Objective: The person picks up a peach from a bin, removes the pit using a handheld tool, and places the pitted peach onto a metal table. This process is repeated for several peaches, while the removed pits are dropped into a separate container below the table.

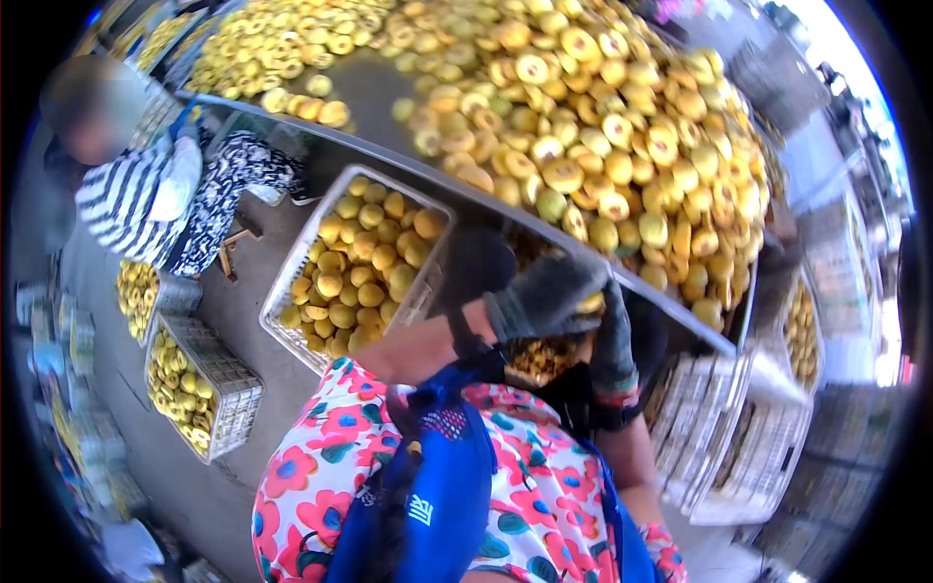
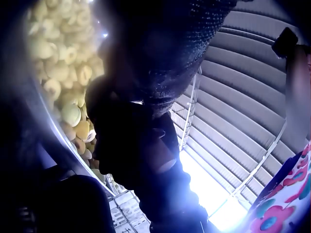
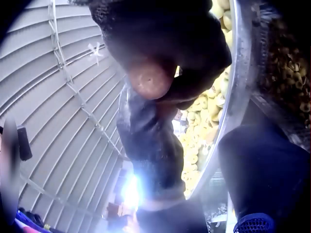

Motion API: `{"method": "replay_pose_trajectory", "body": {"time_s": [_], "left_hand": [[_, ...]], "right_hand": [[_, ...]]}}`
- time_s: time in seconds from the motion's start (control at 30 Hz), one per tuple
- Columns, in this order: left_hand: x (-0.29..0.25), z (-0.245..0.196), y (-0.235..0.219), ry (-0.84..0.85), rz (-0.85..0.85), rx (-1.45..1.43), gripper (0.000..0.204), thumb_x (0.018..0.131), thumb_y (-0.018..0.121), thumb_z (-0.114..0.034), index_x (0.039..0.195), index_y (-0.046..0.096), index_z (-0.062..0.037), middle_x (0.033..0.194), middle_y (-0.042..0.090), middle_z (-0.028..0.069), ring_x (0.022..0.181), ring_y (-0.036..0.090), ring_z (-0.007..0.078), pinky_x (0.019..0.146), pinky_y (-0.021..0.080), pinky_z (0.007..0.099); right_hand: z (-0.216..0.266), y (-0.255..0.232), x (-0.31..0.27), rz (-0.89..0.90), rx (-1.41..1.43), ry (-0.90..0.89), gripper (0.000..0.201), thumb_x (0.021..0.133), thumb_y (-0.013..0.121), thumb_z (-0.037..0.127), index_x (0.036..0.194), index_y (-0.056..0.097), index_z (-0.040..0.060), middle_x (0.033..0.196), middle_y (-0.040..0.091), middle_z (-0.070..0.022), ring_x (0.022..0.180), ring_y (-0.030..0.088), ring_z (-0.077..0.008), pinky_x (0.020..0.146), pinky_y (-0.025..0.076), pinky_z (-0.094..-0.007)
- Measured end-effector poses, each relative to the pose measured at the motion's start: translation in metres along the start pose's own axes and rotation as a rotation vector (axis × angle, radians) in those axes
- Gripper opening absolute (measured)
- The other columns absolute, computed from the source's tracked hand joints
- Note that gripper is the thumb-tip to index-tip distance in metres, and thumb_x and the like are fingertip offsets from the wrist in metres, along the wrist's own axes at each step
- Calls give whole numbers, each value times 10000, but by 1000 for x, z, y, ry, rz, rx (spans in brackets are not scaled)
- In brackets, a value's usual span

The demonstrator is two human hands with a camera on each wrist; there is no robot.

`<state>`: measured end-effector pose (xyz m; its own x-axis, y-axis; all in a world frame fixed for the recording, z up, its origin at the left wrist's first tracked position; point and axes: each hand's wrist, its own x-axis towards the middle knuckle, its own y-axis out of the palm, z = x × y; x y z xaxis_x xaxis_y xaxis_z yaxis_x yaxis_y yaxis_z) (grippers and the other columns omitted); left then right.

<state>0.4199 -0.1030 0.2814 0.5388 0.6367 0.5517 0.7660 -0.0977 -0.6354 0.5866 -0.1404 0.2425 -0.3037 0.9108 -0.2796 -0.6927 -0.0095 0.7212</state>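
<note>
Both hands wear dark, wet-looking gloves and meet in front of the body at the edge of a metal table. A yellow peach point(image 1: 590, 303) shows between them in the head view. My left hand point(image 1: 546, 294) curls over it from the left, and my right hand point(image 1: 612, 342) grips it from the right. In the right wrist view a round, pinkish-brown surface point(image 3: 150, 80) shows under the dark glove. The left wrist view is mostly dark, so the fingers' hold is partly hidden; I cannot tell whether a tool is held.
Halved, pitted peaches point(image 1: 622, 146) heap on the table behind its metal rim point(image 1: 486, 185). A white crate point(image 1: 279, 309) of whole peaches stands left. Brown scraps point(image 1: 544, 361) lie below the hands. Stacked crates point(image 1: 695, 428) stand right; a seated person point(image 1: 146, 189) is at far left.
</note>
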Motion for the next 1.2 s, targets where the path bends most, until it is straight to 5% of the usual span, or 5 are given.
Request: {"method": "replay_pose_trajectory", "body": {"time_s": [0.07, 0.2, 0.37, 0.53, 1.2], "left_hand": [[-9, -1, -3, 75, -120, -201, 683, 813, 699, -447, 1270, 472, 8, 1270, 524, 203, 1200, 494, 387, 1029, 384, 455], [-27, -10, 4, -388, -356, -493, 601, 911, 592, -362, 1346, 439, 23, 1317, 502, 153, 1221, 478, 227, 1020, 398, 355], [-27, -33, -3, -693, -148, -846, 403, 910, 613, -235, 1221, 519, 2, 1113, 623, 125, 1013, 594, 173, 891, 475, 305], [-26, -44, -4, -542, -310, -514, 349, 892, 635, -191, 1181, 542, -18, 1088, 625, 88, 961, 595, 143, 846, 491, 286], [-33, -39, 19, -311, -370, -250, 450, 859, 686, -209, 1212, 512, 9, 1108, 619, 204, 1024, 621, 348, 880, 497, 386]], "right_hand": [[-12, -25, -1, 41, -37, -50, 451, 989, 451, 329, 1343, 471, 49, 1292, 569, -110, 1173, 551, -234, 1013, 432, -391], [8, 37, -28, -3, 2, -98, 349, 952, 534, 262, 1183, 571, 4, 1032, 654, -57, 882, 633, -136, 740, 503, -257], [15, 36, -34, -77, -250, -197, 289, 938, 588, 250, 1132, 604, 37, 920, 657, -23, 746, 616, -104, 636, 478, -215], [12, 34, -37, -259, -780, -626, 163, 872, 666, 89, 1012, 605, 30, 845, 619, -7, 773, 540, -67, 683, 462, -224], [6, 34, -37, -282, -1049, -837, 228, 777, 611, 8, 1003, 590, 32, 885, 645, -69, 795, 613, -158, 718, 500, -286]]}}
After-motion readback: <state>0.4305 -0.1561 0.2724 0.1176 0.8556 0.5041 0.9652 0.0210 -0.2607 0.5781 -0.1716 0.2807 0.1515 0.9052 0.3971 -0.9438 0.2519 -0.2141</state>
